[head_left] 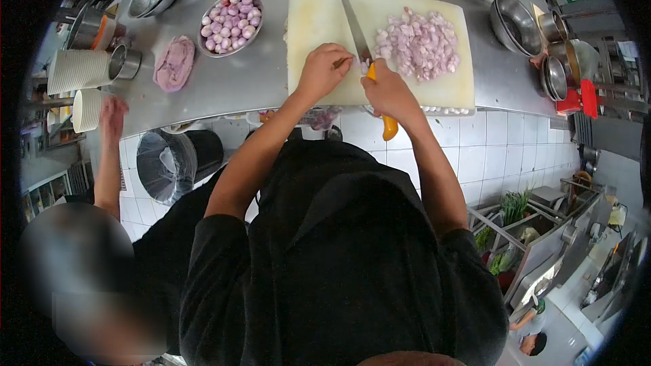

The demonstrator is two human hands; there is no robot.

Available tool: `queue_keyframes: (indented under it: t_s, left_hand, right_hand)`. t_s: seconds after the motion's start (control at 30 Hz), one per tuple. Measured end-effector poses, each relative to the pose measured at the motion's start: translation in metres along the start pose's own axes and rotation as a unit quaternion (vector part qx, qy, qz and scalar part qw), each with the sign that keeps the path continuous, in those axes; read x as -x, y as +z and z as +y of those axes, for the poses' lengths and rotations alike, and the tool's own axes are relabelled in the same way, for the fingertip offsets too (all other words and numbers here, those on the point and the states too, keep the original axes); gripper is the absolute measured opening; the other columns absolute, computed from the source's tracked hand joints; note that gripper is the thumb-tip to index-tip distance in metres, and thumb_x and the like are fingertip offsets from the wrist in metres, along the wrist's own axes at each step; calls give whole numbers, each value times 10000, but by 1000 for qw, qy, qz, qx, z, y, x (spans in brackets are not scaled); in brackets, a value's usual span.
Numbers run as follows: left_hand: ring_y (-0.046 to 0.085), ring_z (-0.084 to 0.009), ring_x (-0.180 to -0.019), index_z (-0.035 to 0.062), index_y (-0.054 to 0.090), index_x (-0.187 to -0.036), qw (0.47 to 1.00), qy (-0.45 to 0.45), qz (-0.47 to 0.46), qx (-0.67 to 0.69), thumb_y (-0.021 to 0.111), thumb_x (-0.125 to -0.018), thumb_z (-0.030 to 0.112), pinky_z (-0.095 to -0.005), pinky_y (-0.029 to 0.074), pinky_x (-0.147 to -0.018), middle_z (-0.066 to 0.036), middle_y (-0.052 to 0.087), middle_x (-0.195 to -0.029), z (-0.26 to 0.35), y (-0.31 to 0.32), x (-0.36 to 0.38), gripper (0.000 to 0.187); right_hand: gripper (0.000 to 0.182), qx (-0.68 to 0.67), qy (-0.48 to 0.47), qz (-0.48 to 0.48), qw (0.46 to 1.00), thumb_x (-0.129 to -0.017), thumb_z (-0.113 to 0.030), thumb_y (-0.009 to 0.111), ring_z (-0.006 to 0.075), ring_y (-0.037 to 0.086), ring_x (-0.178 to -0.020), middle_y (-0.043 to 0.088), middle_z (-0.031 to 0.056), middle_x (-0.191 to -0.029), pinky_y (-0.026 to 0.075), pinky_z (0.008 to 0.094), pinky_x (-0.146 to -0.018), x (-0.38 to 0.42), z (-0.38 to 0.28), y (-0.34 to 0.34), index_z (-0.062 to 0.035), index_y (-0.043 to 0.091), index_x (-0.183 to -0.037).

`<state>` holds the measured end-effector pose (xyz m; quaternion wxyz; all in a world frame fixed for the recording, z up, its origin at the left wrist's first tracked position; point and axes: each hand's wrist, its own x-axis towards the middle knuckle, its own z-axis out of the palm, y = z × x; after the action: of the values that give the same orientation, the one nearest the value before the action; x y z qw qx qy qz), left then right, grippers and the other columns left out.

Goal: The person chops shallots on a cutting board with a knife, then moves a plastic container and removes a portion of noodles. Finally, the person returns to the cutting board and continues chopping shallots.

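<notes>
My right hand [392, 89] is wrapped around the yellow handle of a kitchen knife [352, 19], whose blade points away from me over the cutting board [315, 13]. Just left of the blade, my left hand [327, 69] is closed, with thumb and fingertips pinched together; whatever may be between them is too small to make out. To the right of the knife lies a pile of cut shallots [420, 44] on the board. A steel bowl [201, 46] of whole peeled shallots [232, 22] stands left of the board.
A pinkish cloth [174, 63] and a steel pot [125, 62] lie farther left. Stacked white containers [80, 71] stand by a co-worker's hand [115, 110]. Steel bowls [517, 25] line the right side. A lined bin [166, 166] stands below the table edge.
</notes>
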<state>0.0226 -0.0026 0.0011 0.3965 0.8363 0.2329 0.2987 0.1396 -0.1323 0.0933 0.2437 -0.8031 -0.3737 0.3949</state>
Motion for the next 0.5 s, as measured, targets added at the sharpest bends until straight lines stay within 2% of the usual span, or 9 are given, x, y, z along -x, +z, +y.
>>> queue_keyframes:
  t_s: [0.07, 0.17, 0.27, 0.37, 0.5]
  left_hand:
    - [694, -240, -811, 24, 755, -967, 1000, 18, 10, -9, 718, -844, 80, -312, 565, -706, -116, 715, -978, -2, 2, 0, 140]
    - [695, -242, -821, 26, 755, -973, 1000, 21, 10, -11, 719, -842, 76, -311, 564, -711, -115, 715, -979, -2, 1, -3, 145]
    - [694, -241, -824, 28, 756, -980, 1000, 1, 3, -9, 721, -843, 76, -307, 561, -710, -114, 714, -976, 0, 1, -1, 150]
    - [683, -259, -829, 14, 750, -930, 1000, 2, 14, -3, 724, -823, 62, -326, 564, -679, -113, 711, -947, 1, 2, -2, 120]
    - [672, -280, -862, 11, 739, -919, 999, -39, -1, 25, 724, -814, 65, -356, 561, -704, -112, 706, -947, 6, 0, -2, 118]
  right_hand:
    - [281, 43, -47, 44, 997, -947, -172, 541, 496, 666, -756, 649, 349, -822, 524, 567, -747, -16, 20, 22, 47, 421, -1075]
    - [285, 19, -42, 42, 998, -940, -171, 541, 504, 663, -776, 651, 353, -833, 522, 567, -766, -19, 19, 20, 49, 420, -1075]
    - [297, -42, 41, -29, 998, -932, -171, 545, 526, 647, -870, 650, 362, -857, 502, 578, -820, 6, -13, -11, 53, 418, -1079]
    - [304, 16, -37, 41, 998, -926, -169, 552, 519, 648, -869, 647, 366, -860, 506, 577, -809, -13, 14, 20, 56, 414, -1078]
    - [312, 21, -50, 68, 996, -921, -176, 562, 522, 642, -869, 645, 365, -867, 504, 577, -808, -28, 28, 36, 46, 416, -1084]
